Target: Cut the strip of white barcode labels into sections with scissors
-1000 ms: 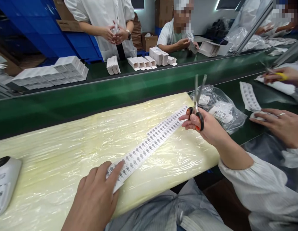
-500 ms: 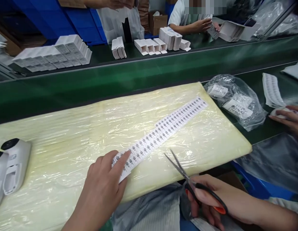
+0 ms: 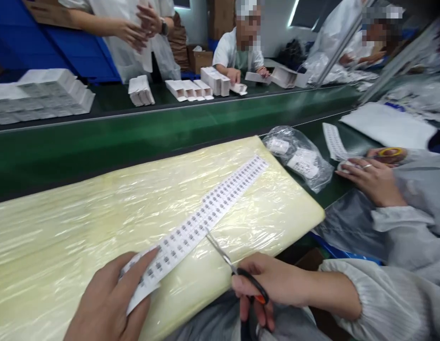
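A long white strip of small printed labels (image 3: 209, 213) slants across a pad wrapped in clear film (image 3: 99, 213). My left hand (image 3: 113, 293) grips the strip's near end between thumb and fingers. In my right hand (image 3: 265, 284) is a pair of scissors (image 3: 223, 255) with black and orange handles, my fingers through the loops. The blades look nearly closed, and their tips lie at the lower edge of the strip, around its middle. Whether they touch the paper I cannot tell.
A clear plastic bag (image 3: 301, 158) with white packets lies beyond the pad's right corner. At the right, a co-worker's hand (image 3: 374, 180) is near another label strip (image 3: 334, 141). White boxes (image 3: 38, 97) stand along the far green ledge (image 3: 134, 130), with people behind it.
The view has swung right and up. The scissors have gone from open blades apart from the strip to nearly closed, tips at its edge. My left hand still holds the strip's end.
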